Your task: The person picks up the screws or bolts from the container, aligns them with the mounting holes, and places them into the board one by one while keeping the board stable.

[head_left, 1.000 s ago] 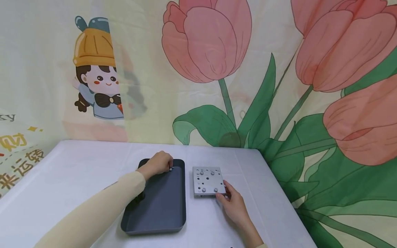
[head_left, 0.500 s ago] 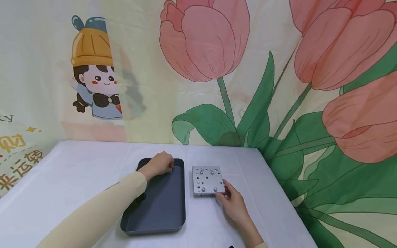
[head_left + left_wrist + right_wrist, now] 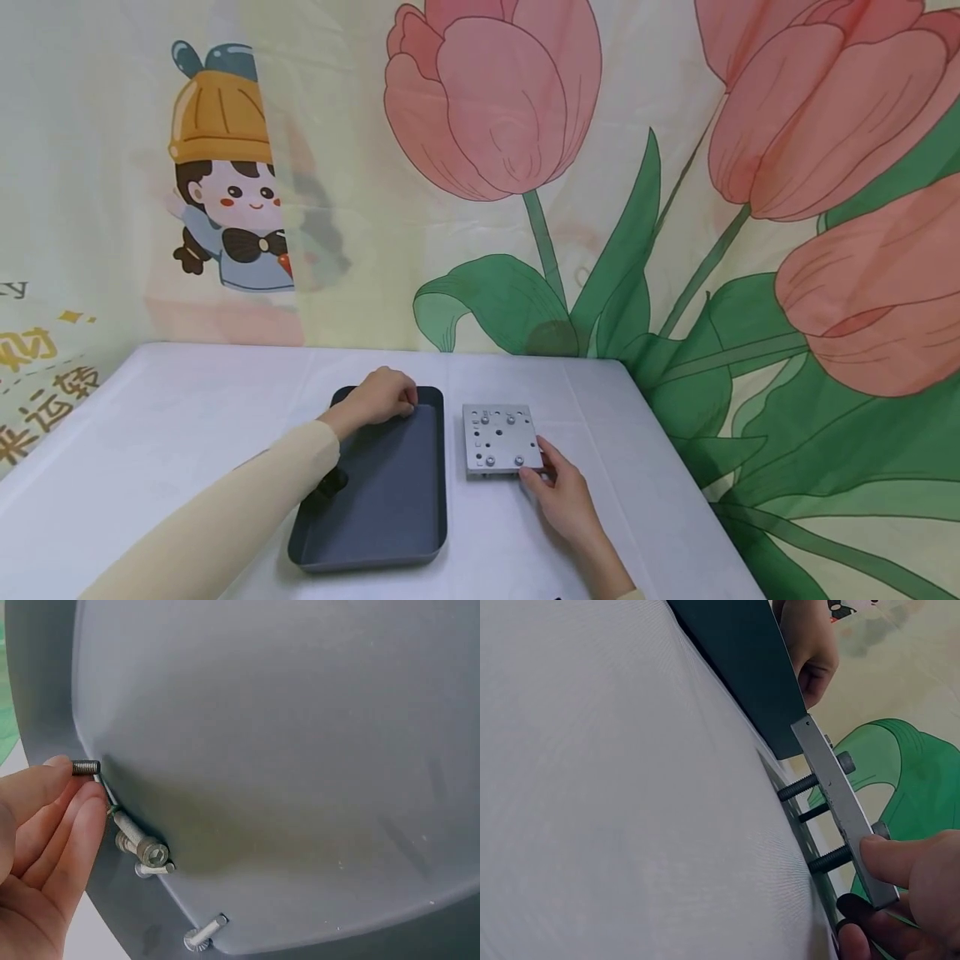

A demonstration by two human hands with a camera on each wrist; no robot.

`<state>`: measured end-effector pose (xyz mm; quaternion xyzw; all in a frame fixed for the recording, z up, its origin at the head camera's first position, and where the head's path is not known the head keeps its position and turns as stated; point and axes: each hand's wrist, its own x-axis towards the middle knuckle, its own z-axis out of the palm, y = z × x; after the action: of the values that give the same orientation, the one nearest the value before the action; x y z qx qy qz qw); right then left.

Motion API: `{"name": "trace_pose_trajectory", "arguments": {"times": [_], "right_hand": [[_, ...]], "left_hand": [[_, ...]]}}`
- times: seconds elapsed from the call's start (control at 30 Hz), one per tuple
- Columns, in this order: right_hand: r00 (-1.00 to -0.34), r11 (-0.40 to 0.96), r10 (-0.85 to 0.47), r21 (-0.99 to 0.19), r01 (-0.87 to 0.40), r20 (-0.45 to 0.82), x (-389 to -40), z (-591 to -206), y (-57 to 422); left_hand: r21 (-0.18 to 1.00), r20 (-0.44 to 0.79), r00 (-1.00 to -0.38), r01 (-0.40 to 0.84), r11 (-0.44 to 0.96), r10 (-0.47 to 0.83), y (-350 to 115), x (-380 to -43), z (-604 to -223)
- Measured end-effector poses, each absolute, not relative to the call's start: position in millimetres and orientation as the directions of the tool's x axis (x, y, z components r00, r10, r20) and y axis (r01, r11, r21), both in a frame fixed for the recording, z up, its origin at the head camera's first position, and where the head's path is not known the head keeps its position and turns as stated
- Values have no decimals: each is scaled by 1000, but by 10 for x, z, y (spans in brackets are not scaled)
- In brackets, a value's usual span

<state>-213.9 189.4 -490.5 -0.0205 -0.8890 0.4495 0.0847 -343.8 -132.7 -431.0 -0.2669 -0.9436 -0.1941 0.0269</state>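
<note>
In the head view my left hand point(image 3: 377, 395) reaches over the far end of the dark grey tray point(image 3: 390, 508). Its thumb and fingers pinch a small screw point(image 3: 86, 767), whose threaded end sticks out in the left wrist view. Beside those fingertips, a socket-head bolt point(image 3: 142, 840) and several other fasteners lie along the tray wall. My right hand point(image 3: 562, 492) grips the near right corner of a square metal plate point(image 3: 501, 440), thumb on its edge. From the side, several bolts run through the plate, with a threaded shank point(image 3: 831, 859) below it. Some right fingers are hidden behind the plate.
White cloth covers the table point(image 3: 202, 417). The tray's raised rim point(image 3: 446, 492) stands a short way left of the plate. One bolt point(image 3: 202, 934) lies apart in a tray corner. A printed curtain point(image 3: 360, 208) hangs behind the table.
Both hands stay nearly in place. A small bright bit seen at the left fingertips a second ago no longer shows in the head view. The view itself drifts slightly.
</note>
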Motion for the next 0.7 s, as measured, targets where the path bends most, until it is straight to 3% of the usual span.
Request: {"name": "trace_pose_trajectory", "arguments": {"times": [0.3, 0.7], "right_hand": [[-982, 593, 128, -804, -38, 141, -2147, -4915, 1889], [-979, 601, 150, -799, -21, 139, -2133, -4901, 1867]], "left_hand": [[463, 190, -841, 531, 709, 506, -1378, -3439, -4258], [503, 244, -860, 508, 699, 449, -1403, -3429, -4184]]}}
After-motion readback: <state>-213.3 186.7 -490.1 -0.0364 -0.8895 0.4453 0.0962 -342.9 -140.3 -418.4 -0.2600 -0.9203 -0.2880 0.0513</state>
